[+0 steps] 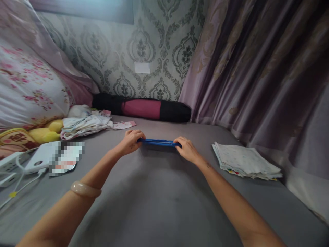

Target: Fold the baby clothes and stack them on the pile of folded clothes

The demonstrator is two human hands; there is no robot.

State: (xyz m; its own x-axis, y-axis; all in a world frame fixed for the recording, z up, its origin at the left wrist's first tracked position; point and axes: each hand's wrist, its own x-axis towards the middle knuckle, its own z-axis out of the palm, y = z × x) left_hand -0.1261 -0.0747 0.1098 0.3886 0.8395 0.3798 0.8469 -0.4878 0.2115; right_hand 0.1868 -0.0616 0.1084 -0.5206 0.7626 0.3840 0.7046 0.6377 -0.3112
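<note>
A narrow blue piece of cloth point(159, 142) is stretched flat between both my hands, just above the grey bed sheet point(154, 199). My left hand point(131, 141) pinches its left end with curled fingers. My right hand point(187, 149) grips its right end, fingers closed over it. A pale bangle point(85, 189) sits on my left forearm.
A stack of folded white patterned cloths point(244, 161) lies to the right. A heap of unfolded cloths point(87, 124) lies at the left, by a yellow soft toy point(45, 133), floral bedding point(28, 85) and white power strips with cables point(23, 163). A black and pink bolster point(144, 108) lies against the wall, purple curtains point(257, 68) at right.
</note>
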